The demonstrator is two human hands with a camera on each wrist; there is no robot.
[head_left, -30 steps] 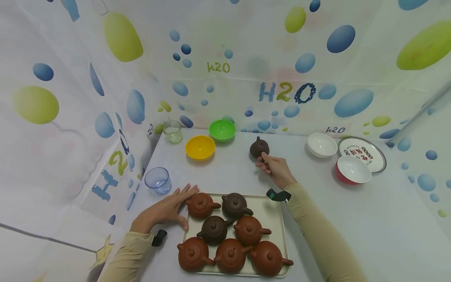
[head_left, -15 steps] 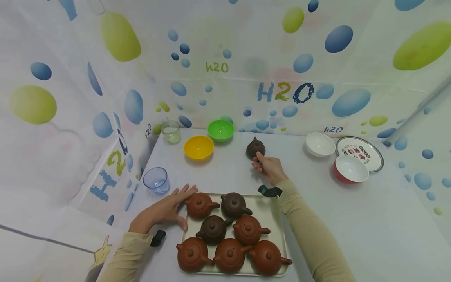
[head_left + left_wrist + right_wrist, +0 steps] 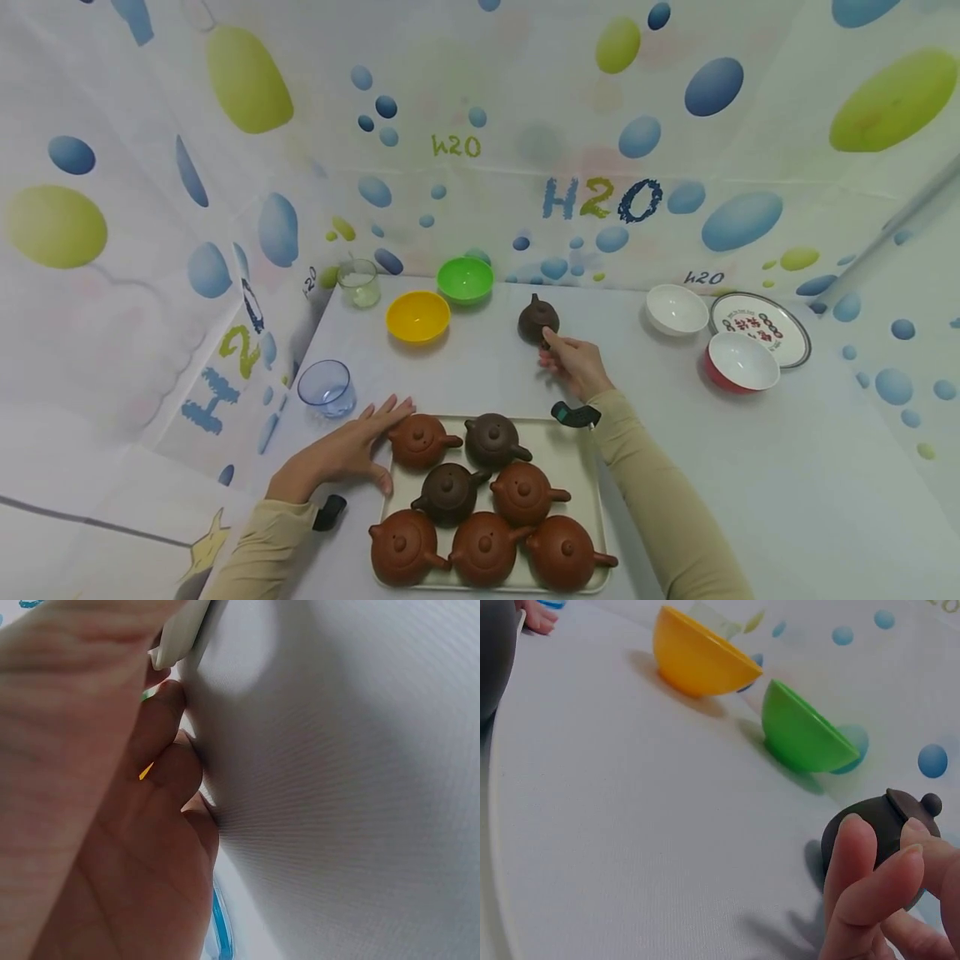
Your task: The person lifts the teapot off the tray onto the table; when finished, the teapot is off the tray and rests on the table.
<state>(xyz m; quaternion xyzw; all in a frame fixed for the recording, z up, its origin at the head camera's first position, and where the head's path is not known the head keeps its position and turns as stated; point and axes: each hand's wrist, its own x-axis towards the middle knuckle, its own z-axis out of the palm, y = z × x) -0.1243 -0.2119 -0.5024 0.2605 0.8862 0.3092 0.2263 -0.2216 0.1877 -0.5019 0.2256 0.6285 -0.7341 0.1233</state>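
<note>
At the back of the table my right hand pinches the handle of a small dark brown teapot, its spout pointing to the far wall. In the right wrist view, thumb and fingers close on the near side of that teapot. My left hand lies with spread fingers at the left edge of a cream tray, beside a reddish-brown teapot. Several more teapots sit on the tray, such as a dark one and a reddish one. In the left wrist view the fingertips reach down to the tablecloth.
A yellow bowl, a green bowl and a clear glass stand at the back left. A blue glass is close to my left hand. On the right are a white bowl, a red bowl and a patterned plate.
My right hand and the dark teapot it holds have shifted slightly left. The left hand stays at the tray's edge, and the whole head view has drifted a little.
</note>
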